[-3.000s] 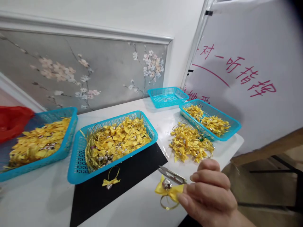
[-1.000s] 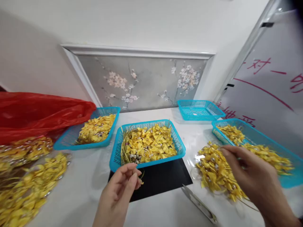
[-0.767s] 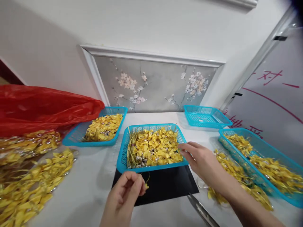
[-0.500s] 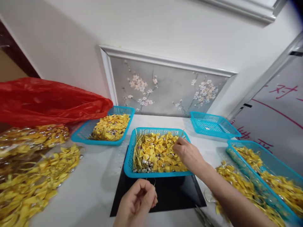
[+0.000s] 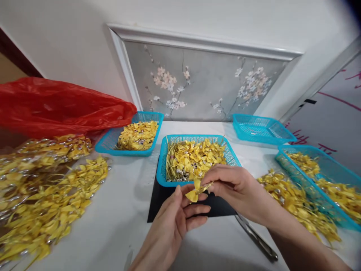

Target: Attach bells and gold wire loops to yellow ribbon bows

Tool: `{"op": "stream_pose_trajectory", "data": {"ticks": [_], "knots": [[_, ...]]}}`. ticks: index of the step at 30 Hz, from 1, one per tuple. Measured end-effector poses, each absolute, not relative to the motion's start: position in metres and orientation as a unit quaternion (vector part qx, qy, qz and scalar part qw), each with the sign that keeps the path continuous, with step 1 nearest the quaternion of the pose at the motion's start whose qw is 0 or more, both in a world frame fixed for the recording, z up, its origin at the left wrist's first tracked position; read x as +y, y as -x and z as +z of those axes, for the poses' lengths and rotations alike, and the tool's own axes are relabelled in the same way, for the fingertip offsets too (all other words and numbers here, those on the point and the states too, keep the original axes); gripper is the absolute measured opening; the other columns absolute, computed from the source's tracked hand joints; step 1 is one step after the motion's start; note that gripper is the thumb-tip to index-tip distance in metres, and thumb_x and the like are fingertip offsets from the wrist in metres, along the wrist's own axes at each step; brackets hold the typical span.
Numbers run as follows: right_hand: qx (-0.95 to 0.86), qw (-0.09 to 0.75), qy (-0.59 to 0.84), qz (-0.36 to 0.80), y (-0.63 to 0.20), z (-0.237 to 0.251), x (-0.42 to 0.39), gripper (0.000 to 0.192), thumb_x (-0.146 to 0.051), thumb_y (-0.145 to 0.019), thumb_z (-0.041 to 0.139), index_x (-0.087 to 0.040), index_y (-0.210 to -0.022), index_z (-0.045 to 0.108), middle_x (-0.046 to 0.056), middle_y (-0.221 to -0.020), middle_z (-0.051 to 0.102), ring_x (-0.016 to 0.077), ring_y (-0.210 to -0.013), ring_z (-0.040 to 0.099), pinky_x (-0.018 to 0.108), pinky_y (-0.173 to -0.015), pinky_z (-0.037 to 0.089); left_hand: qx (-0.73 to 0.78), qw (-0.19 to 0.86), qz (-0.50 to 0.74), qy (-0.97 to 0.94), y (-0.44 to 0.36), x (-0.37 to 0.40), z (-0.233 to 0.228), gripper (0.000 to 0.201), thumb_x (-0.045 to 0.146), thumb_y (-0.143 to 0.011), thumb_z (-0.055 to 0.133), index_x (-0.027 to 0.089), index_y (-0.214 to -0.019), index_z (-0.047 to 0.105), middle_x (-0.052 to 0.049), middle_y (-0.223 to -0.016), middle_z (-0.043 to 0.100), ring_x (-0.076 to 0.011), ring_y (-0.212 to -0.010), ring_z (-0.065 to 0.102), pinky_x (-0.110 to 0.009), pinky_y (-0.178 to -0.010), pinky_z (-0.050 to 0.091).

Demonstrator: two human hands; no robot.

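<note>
My right hand (image 5: 228,186) pinches a small yellow ribbon bow (image 5: 193,194) between thumb and fingertips, in front of the central basket. Just left of it, my left hand (image 5: 176,220) has its fingers spread, palm toward the bow. The bow overlaps its index finger; whether they touch I cannot tell. Behind both hands stands a blue plastic basket (image 5: 166,184) filled with yellow ribbon bows (image 5: 197,154) and silver bells, their thin cords bunched at its left side. A black mat (image 5: 160,205) lies partly under this basket.
A scissors-like metal tool (image 5: 258,237) lies right of the mat. More yellow bows lie in a left basket (image 5: 103,146), a right basket (image 5: 296,150), and loose piles (image 5: 67,203). A bare blue basket (image 5: 262,131) stands at the back. A red plastic bag (image 5: 56,109) is at left.
My right hand has left the central basket and come toward me with a yellow ribbon bow. My left hand has opened and moved toward it. The view has shifted.
</note>
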State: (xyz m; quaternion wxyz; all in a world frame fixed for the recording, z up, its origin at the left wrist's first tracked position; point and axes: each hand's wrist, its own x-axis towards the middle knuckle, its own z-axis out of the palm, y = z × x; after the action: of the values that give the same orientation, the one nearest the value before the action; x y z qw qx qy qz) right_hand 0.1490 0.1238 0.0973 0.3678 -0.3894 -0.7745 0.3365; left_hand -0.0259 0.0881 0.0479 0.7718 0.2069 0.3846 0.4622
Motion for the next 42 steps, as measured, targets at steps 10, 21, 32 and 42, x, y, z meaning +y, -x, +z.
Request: {"op": "stream_pose_trajectory", "data": {"ticks": [10, 21, 32, 42], "knots": [[-0.801, 0.383, 0.352, 0.296, -0.149, 0.089, 0.117, 0.022, -0.005, -0.089, 0.054, -0.018, -0.090, 0.070, 0.003, -0.088, 0.069, 0.0138, -0.083, 0.065, 0.026, -0.074, 0.051, 0.337, 0.801, 0.456, -0.193, 0.031, 0.083, 0.051, 0.036, 0.030, -0.100, 0.043, 0.009, -0.098, 0.072, -0.015, -0.098, 0.078, -0.0206, -0.079, 0.076, -0.026, -0.068, 0.062], [-0.767, 0.407, 0.369, 0.331, -0.153, 0.073, 0.111, 0.027, -0.004, -0.091, 0.051, -0.021, -0.095, 0.071, 0.004, -0.101, 0.069, 0.0135, -0.094, 0.065, 0.026, -0.083, 0.051, 0.366, 0.795, 0.439, -0.204, 0.032, 0.083, 0.050, 0.014, 0.020, -0.082, 0.073, 0.014, -0.095, 0.074, -0.006, -0.087, 0.076, -0.0126, -0.072, 0.072, -0.017, -0.064, 0.059], [-0.622, 0.442, 0.459, 0.454, -0.168, 0.044, 0.083, 0.014, -0.028, -0.096, 0.049, -0.027, -0.100, 0.063, 0.003, -0.100, 0.063, 0.0159, -0.091, 0.060, 0.026, -0.077, 0.049, 0.472, 0.622, 0.426, -0.457, 0.032, 0.087, 0.044, 0.015, 0.027, -0.083, 0.071, 0.027, -0.098, 0.073, 0.002, -0.090, 0.069, -0.0113, -0.082, 0.060, -0.016, -0.071, 0.049], [-0.526, 0.431, 0.445, 0.583, -0.159, 0.044, 0.082, 0.023, -0.041, -0.087, 0.063, -0.018, -0.085, 0.064, 0.000, -0.075, 0.059, 0.0144, -0.070, 0.053, 0.026, -0.066, 0.044, 0.466, 0.571, 0.362, -0.571, 0.021, 0.091, 0.062, 0.028, 0.025, -0.087, 0.062, 0.026, -0.114, 0.067, -0.003, -0.099, 0.072, -0.0199, -0.090, 0.065, -0.028, -0.080, 0.051]]}}
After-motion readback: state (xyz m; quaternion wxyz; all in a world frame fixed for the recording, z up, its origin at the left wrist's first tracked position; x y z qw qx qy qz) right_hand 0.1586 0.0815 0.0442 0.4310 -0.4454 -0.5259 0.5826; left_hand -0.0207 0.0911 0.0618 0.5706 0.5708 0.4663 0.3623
